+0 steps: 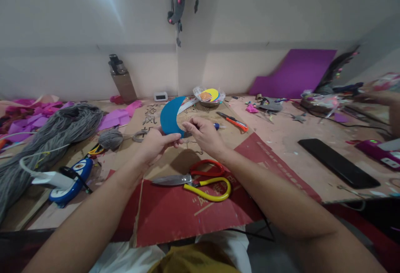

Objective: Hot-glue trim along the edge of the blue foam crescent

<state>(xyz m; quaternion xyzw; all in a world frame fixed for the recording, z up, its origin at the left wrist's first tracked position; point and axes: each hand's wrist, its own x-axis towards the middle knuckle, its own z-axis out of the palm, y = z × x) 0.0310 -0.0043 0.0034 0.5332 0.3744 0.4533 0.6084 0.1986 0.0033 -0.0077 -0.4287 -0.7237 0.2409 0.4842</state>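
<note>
My left hand (156,144) is closed on the lower end of a blue crescent-shaped cutout (170,115), holding it up above the table. My right hand (204,133) pinches the same lower tip from the right side, fingers curled; a thin pen-like stick with a blue tip (216,126) pokes out beside it. Right below the hands, scissors (196,180) with one red and one yellow handle lie shut on red cardboard (175,214).
Grey yarn (46,137) and a yarn ball (111,139) lie left, near a blue-white device (73,179). An orange utility knife (234,121), a bowl of coloured foam pieces (209,96), a black slab (337,162) and purple sheet (293,73) sit further out. Another person's arm (390,106) is at far right.
</note>
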